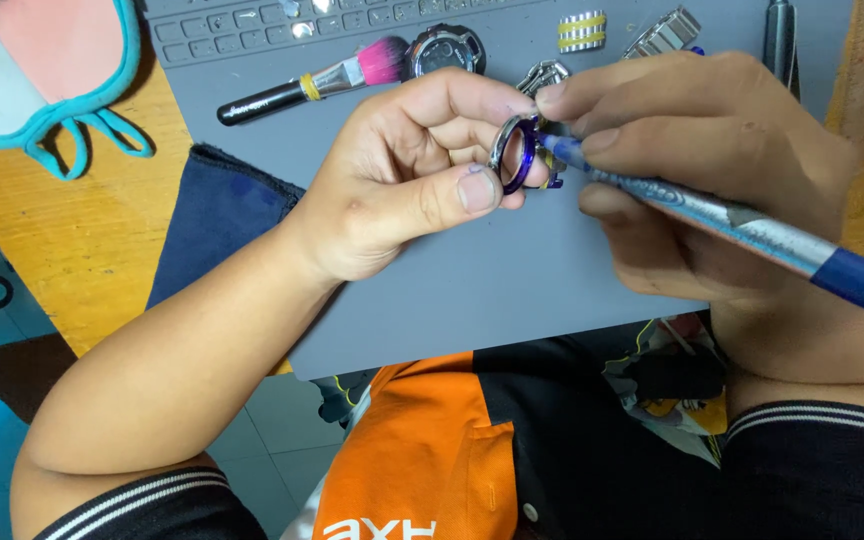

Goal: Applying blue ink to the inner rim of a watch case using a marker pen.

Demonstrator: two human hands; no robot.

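Note:
My left hand [407, 170] pinches a small round watch case [514, 155] with a purple-blue rim, held on edge between thumb and fingers above the grey work mat [472, 280]. My right hand [712, 160] grips a blue and silver pen-like tool [752, 225], whose tip touches the inside of the case rim. The two hands meet at the case, fingertips nearly touching.
On the mat's far side lie a pink-bristled brush [322, 78], a round watch body [444, 50], a striped band piece [581, 31] and metal bracelet links [664, 33]. A teal-edged tray [32, 70] sits on the wooden table [82, 240] at left.

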